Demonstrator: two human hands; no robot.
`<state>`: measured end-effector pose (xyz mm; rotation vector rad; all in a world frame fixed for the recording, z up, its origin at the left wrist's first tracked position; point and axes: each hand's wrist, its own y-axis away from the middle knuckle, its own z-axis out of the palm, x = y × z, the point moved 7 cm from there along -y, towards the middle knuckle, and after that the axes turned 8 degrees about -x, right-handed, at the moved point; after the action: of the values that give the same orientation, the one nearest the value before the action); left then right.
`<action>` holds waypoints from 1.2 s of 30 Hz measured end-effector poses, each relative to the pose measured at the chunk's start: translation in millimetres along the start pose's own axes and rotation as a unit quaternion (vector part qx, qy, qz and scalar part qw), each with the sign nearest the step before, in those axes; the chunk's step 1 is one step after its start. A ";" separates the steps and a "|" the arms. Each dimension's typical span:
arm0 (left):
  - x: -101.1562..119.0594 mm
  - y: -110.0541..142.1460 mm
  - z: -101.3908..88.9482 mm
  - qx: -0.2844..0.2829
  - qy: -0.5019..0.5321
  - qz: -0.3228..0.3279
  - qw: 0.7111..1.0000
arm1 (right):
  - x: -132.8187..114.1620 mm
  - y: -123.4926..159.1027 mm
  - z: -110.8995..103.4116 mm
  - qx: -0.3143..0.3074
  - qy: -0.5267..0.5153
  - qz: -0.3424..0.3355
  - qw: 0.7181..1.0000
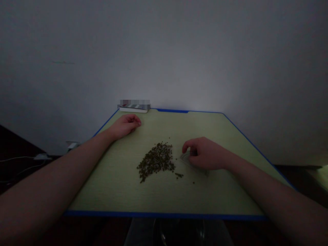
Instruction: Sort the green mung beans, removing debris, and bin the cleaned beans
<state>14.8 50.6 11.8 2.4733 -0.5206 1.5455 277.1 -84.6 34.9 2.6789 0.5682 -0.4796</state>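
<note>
Bare forearms (61, 177) framed the pile of small brown bits (157, 159) mid-tabletop (153, 196), probably so both hands could reach it easily. Left hand (124, 126) sat loosely curled shut, nothing visible in it; right hand (207, 153) arched over 1 pale, lined thing (185, 157), couldn't tell if gripping. Tabletop was blue-edged, against a plain wall (164, 58), pretty dim.

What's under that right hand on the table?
A pale, lined thing pokes out from under the right hand. The hand covers the rest, so I can't tell what it is or whether anything else is underneath.
</note>
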 end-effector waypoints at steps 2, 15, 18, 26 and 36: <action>1.1 0.1 0.5 -0.001 0.003 0.000 1.000 | -3.1 0.6 2.4 0.002 -0.002 -0.003 1.000; 1.7 0.3 0.4 0.002 0.012 -0.001 1.000 | 26.2 -0.9 -19.4 0.016 0.083 0.081 0.993; 0.2 -0.1 0.5 0.001 0.009 -0.003 1.000 | 24.1 -2.0 -18.7 0.008 0.073 0.055 0.996; -0.7 -2.0 -0.6 -0.001 0.003 0.003 1.000 | -14.0 -9.5 0.8 0.060 0.052 -0.072 0.994; 0.6 -0.4 1.6 -0.006 0.014 0.004 1.000 | -12.6 -4.7 1.4 0.017 0.038 -0.088 0.995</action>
<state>16.6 50.4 11.6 2.4391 -0.5349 1.5729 263.8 -85.3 37.3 2.7026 0.8301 -0.4391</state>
